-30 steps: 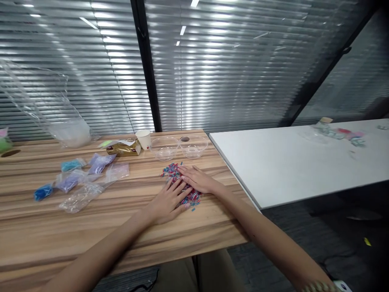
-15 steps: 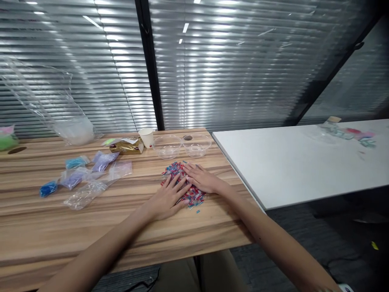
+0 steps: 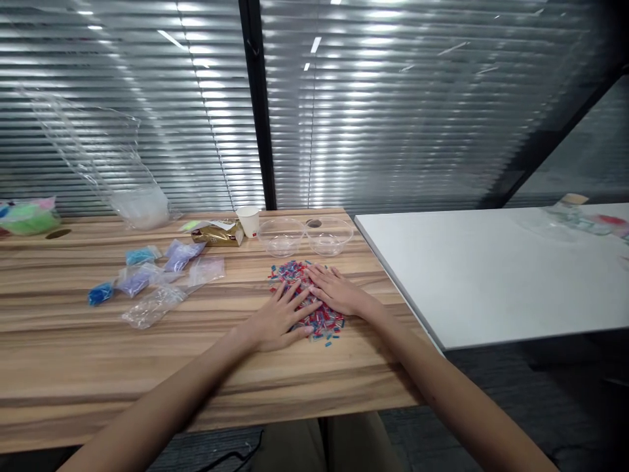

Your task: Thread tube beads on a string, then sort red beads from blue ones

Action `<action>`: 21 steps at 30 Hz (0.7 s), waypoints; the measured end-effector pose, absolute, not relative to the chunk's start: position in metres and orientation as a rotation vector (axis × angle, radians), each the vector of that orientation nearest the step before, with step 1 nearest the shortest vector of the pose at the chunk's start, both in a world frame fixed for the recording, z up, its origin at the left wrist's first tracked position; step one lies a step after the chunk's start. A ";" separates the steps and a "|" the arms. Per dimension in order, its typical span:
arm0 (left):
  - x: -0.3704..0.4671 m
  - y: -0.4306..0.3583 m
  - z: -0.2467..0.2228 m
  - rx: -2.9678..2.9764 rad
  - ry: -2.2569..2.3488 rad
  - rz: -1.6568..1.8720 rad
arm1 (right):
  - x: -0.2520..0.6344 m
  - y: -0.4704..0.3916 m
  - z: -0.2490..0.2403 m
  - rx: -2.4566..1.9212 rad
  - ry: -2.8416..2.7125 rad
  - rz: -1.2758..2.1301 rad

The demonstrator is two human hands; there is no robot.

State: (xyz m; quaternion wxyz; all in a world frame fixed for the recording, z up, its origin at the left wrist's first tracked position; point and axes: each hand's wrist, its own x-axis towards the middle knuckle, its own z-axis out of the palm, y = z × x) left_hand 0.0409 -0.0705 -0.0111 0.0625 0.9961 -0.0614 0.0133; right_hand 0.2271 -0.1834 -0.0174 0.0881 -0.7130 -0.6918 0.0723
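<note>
– Where are the little red and blue bits [image 3: 324,319]?
– We have them in a loose pile on the wooden table [image 3: 221,377], just this side of the two clear bowls [image 3: 282,246]. A few strays lie at the pile's near edge.
– What are we holding?
– Nothing that we can see. Our left hand [image 3: 281,321] is flat, palm down, with its fingers spread wide on the pile. Our right hand [image 3: 338,292] lies flat too, its fingers closer together. We can't tell what is under our palms.
– Why flat, and not pinching?
– We think it's because the bits are so small and loose. Flat hands can cover lots at once, and a hand on each side may stop them from sliding off.
– And the other things?
– The bowls are side by side behind the pile, so we guess they are easy to reach. The small plastic bags [image 3: 183,255] lie well off to the left, maybe so they don't get in our way. The paper cup [image 3: 248,223] is beside the gold packet [image 3: 219,234] at the back.
</note>
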 end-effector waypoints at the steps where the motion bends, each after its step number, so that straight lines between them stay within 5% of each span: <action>1: 0.041 -0.073 -0.012 3.003 -0.201 0.039 | 0.228 -0.184 -0.017 -2.134 -2.051 0.216; 13: 0.042 -0.069 -0.017 2.949 -0.094 0.053 | 0.229 -0.185 -0.021 -2.223 -1.958 0.175; 21: 0.042 -0.055 0.026 2.535 0.028 0.281 | 0.232 -0.185 -0.021 -2.162 -1.931 0.007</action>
